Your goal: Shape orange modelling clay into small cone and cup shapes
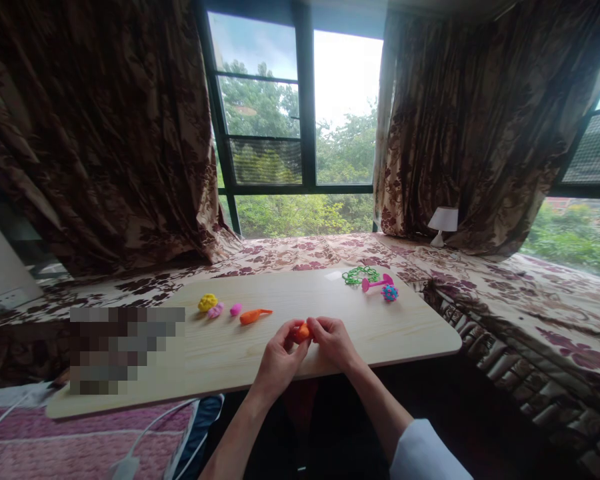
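Left hand [283,355] near front edge of table [290,293], fingertips pinching an orange lump [303,332] — right hand [334,341] closed on its other side, fingertips pinching too. Beyond, to the left: orange tapered piece [253,317], magenta lump [236,309], pink lump [215,311], yellow lump [207,303]. Far right — studded blue-pink ball [390,293], pink spool-shaped piece [377,284], green strands [357,275].

The worktop [220,360] looked like pale wood, grained and smooth, with a soft sheen near its far edge. The floral cloth [480,280] beyond it looked soft and matt, and the curtains [425,133] heavier, with a faint satin sheen. The orange lump [255,317] appeared matt and doughy, the yellow lump [207,303] rougher; the pink stick [377,284] resembled smooth plastic.
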The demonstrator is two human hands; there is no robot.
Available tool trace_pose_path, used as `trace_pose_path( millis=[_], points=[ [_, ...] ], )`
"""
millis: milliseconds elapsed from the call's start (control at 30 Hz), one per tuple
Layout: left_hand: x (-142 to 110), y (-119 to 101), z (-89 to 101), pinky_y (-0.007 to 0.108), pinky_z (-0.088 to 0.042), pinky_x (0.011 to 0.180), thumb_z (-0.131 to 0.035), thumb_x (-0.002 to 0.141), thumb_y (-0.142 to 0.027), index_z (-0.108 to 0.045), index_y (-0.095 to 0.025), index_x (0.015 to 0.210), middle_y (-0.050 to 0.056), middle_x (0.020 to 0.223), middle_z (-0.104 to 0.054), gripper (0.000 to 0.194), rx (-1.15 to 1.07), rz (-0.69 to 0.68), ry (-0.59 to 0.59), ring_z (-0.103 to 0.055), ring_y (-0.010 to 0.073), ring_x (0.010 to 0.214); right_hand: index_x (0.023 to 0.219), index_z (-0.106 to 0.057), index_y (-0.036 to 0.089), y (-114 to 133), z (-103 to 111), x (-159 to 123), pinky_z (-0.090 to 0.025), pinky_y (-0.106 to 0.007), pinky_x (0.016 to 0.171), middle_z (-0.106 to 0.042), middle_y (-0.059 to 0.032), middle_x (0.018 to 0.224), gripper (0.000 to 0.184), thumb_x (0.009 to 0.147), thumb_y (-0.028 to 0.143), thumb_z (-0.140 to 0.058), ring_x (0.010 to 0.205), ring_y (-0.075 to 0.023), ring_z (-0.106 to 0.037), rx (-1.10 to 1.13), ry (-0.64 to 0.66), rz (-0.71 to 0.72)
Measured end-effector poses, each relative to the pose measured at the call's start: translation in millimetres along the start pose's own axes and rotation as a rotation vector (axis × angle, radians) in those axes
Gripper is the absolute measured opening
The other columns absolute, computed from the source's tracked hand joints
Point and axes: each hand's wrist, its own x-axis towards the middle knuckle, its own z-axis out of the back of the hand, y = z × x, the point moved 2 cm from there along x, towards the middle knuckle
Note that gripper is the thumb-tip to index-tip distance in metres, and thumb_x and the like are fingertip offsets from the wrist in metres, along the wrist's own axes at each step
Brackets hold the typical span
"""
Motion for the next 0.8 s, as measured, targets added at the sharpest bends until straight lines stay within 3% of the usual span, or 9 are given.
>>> trace_pose_path(
  millis=[333, 600, 800],
  points=[
    [1, 7, 1.2, 0.03, -0.045, 0.083, -0.058, 0.072, -0.033, -0.047, -0.021, 0.115, 0.003, 0.097, -0.064, 0.046, -0.036, 0.053, -0.037, -0.059, 0.0163, 0.091, 0.065, -0.06, 0.013, 6, 0, -3, -0.034, -0.02, 0.05, -0.052, 0.001, 0.056, 0.033, 0.082, 0.037, -0.044, 0.053, -0.0094, -0.044, 0.08, 0.063, 0.044],
    [0, 2, -0.1, 0.029, -0.045, 0.082, -0.057, 0.073, -0.032, -0.052, -0.02, 0.107, 0.003, 0.099, -0.064, 0.037, -0.04, 0.02, -0.015, -0.059, 0.0168, 0.091, 0.071, -0.063, 0.013, 13, 1, -4, -0.035, -0.02, 0.052, -0.055, 0.0003, 0.061, 0.028, 0.08, 0.034, -0.047, 0.055, -0.0098, -0.045, 0.095, 0.074, 0.062],
    [0, 1, -0.3, 0.03, -0.046, 0.081, -0.057, 0.073, -0.033, -0.051, -0.02, 0.106, 0.003, 0.094, -0.065, 0.036, -0.045, 0.04, -0.006, -0.06, 0.0166, 0.088, 0.059, -0.058, 0.013, 9, 2, -2, -0.03, -0.02, 0.046, -0.046, 0.0025, 0.05, 0.039, 0.083, 0.038, -0.041, 0.048, -0.0083, -0.039, 0.08, 0.045, 0.024]
  ],
)
